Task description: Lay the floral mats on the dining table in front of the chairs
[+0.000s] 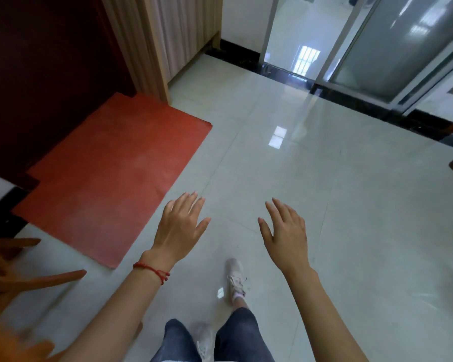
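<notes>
Head view, looking down at tiled floor [324,192]. Left hand [179,227] and right hand [288,232]: both held out palm-down above the floor, fingers straight & loosely spread, holding nothing; they are apart from each other. Red string bracelet [152,270] on left wrist. Floral mats, dining table: not in view, position can't be told. Red floor mat [110,176] lies flat at left, its far edge against dark door [45,74]. Pale sneaker [235,279] steps fwd below and between the hands; dark trousers [243,335] at bottom edge. Blurred wooden chair parts [16,273] at lower left. Glass sliding door [392,48] at upper right.
</notes>
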The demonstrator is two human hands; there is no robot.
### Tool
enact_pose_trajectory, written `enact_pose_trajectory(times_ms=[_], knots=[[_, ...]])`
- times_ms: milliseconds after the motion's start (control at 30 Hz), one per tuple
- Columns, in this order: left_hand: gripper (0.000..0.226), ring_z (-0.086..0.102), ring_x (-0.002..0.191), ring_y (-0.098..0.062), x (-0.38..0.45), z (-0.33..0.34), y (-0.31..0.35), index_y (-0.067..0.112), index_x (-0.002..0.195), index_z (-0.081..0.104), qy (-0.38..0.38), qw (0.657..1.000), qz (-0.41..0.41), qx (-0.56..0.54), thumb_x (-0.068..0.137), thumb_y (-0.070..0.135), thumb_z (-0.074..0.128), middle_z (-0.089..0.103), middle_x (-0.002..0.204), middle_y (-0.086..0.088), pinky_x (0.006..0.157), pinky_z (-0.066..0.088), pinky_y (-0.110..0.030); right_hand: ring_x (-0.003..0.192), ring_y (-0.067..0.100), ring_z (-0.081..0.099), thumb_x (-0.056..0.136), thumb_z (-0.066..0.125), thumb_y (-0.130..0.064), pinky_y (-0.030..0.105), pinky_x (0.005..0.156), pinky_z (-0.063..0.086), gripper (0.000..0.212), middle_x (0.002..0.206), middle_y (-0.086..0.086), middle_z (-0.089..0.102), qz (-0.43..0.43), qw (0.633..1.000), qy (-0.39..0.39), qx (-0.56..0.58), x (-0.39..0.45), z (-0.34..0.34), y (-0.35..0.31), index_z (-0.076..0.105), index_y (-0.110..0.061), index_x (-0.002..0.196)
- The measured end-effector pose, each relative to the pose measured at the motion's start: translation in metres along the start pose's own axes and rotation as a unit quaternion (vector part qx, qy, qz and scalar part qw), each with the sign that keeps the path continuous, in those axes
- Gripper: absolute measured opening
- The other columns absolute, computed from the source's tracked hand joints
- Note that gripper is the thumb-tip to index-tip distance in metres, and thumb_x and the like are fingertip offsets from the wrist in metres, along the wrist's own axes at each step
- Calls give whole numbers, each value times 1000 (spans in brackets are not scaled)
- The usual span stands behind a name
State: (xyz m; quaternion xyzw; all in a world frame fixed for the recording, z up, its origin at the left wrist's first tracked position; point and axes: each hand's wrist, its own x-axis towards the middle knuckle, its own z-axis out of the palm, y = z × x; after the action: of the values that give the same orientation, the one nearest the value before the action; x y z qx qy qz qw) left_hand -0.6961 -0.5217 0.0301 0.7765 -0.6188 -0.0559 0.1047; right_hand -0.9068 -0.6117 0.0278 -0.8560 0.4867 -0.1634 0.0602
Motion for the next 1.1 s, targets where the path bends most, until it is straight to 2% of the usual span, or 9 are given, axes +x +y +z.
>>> enact_pose_trajectory(times_ms=[133,300,467,800,933,1100], knots=[[57,45,115,-27,44,2,-16,4,113,61,18,998,-52,15,95,43,23,63,116,-16,91,44,-44,106,28,61,96,23,-45,38,87,48,55,119,9,64,-63,998,-12,-24,69,15,7,64,-11,113],[71,56,112,-32,93,-8,-27,4,119,59,2,992,-126,20,97,47,7,61,121,-16,89,47,-47,108,28,60,90,37,-40,38,88,48,47,120,9,64,-135,990,-11,-23,151,26,16,63,-10,114],[68,55,116,-35,126,-18,-39,3,125,54,12,982,-189,17,97,46,10,57,127,-17,93,44,-51,109,27,59,91,37,-40,37,89,47,47,120,9,64,-207,978,-6,-21,217,41,7,63,-9,115],[65,53,118,-34,151,-28,-106,4,127,52,21,959,-284,2,96,48,15,56,129,-16,95,42,-51,110,26,58,92,39,-39,38,90,44,44,121,10,63,-312,950,-17,25,296,90,-70,64,-8,113],[67,53,119,-34,163,-35,-147,4,126,54,30,947,-320,-5,96,49,14,56,129,-16,96,43,-51,111,26,57,92,40,-38,35,93,35,44,123,11,62,-336,941,-26,34,329,109,-109,63,-8,115],[63,48,123,-32,168,-47,-202,5,129,51,37,932,-360,-12,96,48,18,53,132,-15,99,43,-47,114,27,56,95,32,-41,39,93,44,49,126,10,59,-374,924,-61,43,368,136,-167,61,-9,118]])
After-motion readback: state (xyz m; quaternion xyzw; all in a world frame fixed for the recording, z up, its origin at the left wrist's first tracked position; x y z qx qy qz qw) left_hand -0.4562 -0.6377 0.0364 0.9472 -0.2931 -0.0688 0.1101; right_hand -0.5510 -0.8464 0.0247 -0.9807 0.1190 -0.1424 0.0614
